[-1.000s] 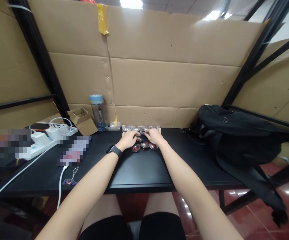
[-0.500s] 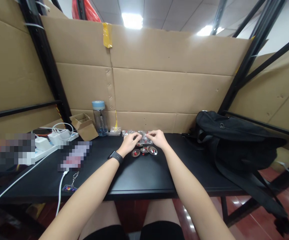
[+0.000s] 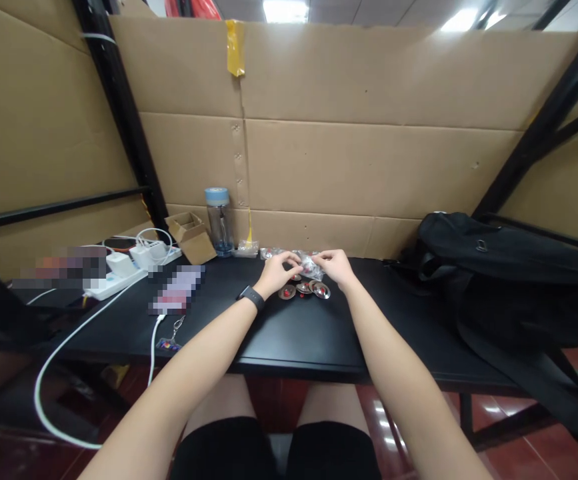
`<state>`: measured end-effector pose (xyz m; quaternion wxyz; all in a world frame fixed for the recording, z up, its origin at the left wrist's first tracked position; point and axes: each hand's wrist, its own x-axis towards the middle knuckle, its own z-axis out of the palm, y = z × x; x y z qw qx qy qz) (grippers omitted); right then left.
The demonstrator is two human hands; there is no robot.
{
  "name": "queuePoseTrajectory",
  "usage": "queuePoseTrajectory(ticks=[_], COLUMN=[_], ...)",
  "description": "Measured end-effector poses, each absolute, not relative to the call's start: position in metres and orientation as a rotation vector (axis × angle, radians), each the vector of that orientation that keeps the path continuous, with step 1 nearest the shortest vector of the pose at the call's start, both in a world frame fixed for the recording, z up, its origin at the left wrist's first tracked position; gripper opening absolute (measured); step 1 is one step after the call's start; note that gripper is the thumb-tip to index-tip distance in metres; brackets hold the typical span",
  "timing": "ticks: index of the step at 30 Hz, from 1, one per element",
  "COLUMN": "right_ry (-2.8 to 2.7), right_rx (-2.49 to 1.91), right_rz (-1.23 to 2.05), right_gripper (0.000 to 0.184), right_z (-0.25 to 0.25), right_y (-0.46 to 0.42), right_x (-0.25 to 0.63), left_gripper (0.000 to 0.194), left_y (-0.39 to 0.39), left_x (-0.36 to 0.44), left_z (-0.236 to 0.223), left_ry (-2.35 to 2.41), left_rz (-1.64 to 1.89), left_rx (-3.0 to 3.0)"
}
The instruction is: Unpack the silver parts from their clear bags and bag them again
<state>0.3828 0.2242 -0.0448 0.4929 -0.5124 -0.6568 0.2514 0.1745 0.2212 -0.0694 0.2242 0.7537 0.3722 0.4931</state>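
Note:
A crinkled clear plastic bag (image 3: 313, 268) is between my two hands at the back of the black desk. My left hand (image 3: 277, 272), with a dark watch on its wrist, has thumb and fingers curled in at the bag's left side. From the right, my right hand (image 3: 337, 268) pinches the bag's upper edge. Several shiny round metal discs with red centres lie just below, among them a left disc (image 3: 287, 292) and an overlapping right disc (image 3: 321, 291). My fingers and the bag partly hide the discs behind. More clear packaging (image 3: 270, 253) lies behind my left hand.
Left of my hands stand a blue-lidded bottle (image 3: 219, 223) and an open cardboard box (image 3: 191, 239). A blurred-out phone (image 3: 179, 290) on a white cable and a power strip (image 3: 119, 280) lie further left. A black bag (image 3: 513, 273) fills the right side; cardboard (image 3: 369, 167) walls the back.
My head view has tilted down and shifted left, so things appear further right and higher. My left thumb and index finger look a little further apart; both hands stay at the plastic bag.

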Motion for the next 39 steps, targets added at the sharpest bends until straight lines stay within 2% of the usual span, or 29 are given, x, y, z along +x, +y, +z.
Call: queuePoseTrajectory(ticks=[5,10,12,15,18,21,24,33,39], right_ry=[-1.584,-1.566,-1.651,-1.801,-1.898,-2.007,-2.015,-1.902,-1.696], right_rx=[-1.256,-1.283,-1.264,-1.235,-1.181,-1.101,-1.069,-1.073,-1.036], right_rz=[0.667,0.579,0.532,0.444,0.342,0.259,0.213,0.201,0.340], right_gripper=[0.024,0.024,0.023,0.020,0.019,0.018,0.017,0.021,0.028], right_z=[-0.045,-0.047,-0.044,-0.038,-0.033,-0.032,-0.033,-0.027,-0.032], right_y=[0.225,0.229,0.227,0.221,0.215,0.213,0.213,0.206,0.209], right_x=[0.383,0.389,0.390,0.390,0.388,0.387,0.387,0.382,0.375], left_gripper=[0.041,0.014,0.021,0.032,0.021,0.031,0.022,0.023,0.017], left_y=[0.221,0.210,0.209,0.212,0.217,0.220,0.218,0.218,0.220], left_x=[0.176,0.170,0.169,0.169,0.171,0.173,0.175,0.175,0.178], left_z=[-0.069,-0.057,-0.054,-0.056,-0.063,-0.068,-0.067,-0.064,-0.066], left_ry=[0.891,0.819,0.868,1.012,1.057,1.002,1.032,1.038,0.993], left_rz=[1.321,1.030,1.008,1.164,1.336,1.298,1.271,1.384,1.368], left_rx=[1.981,2.365,2.416,2.324,2.193,2.170,2.192,2.117,2.042])
